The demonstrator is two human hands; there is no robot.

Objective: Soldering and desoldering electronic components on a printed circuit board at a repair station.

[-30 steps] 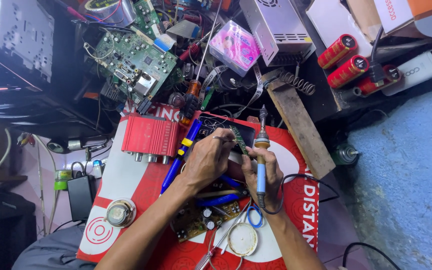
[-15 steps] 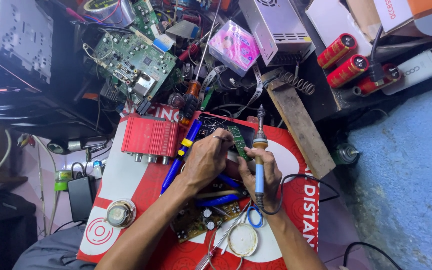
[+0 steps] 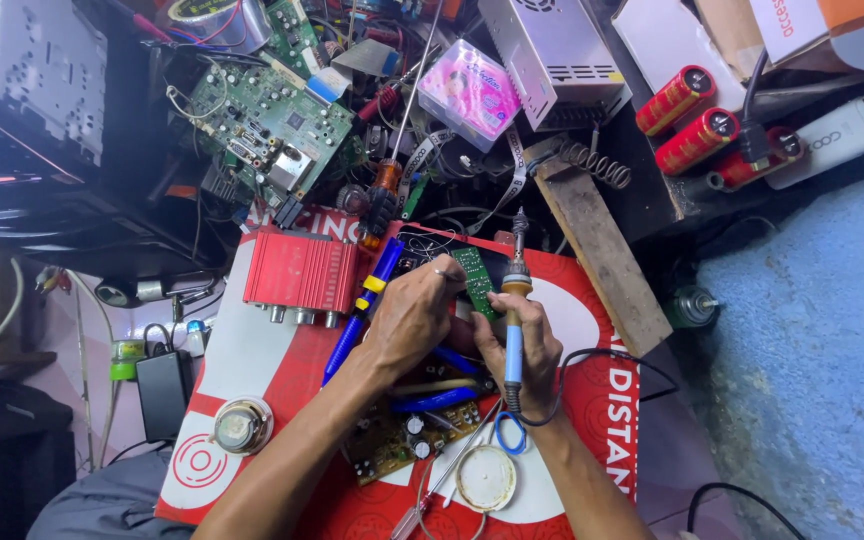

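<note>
We look down on a crowded repair bench, and we take the small green rectangular circuit board [image 3: 473, 281] as our landmark. Our left hand [image 3: 414, 318] sits just left of that board, fingers pinched together on its near edge, holding it tilted above the red and white printed mat [image 3: 252, 350]. Our right hand [image 3: 522, 345] lies just right of and below the board, closed around the blue-handled soldering iron [image 3: 514, 320], whose metal tip points away from us, past the board's right edge and apart from it.

Left of the board stands a red ribbed metal amplifier case [image 3: 299, 272]. Below the board, under our wrists, lies a brown populated circuit board with dark capacitors [image 3: 402, 440], and a round white tin [image 3: 485, 478] sits further below.

We judge the risks this way: the hot tip rides close to our left fingers (a slip could burn them), the board is steadied only by a pinch and may twist, and the iron's black cord [image 3: 602, 365] loops right of the board, where it could snag and tug the iron.
</note>
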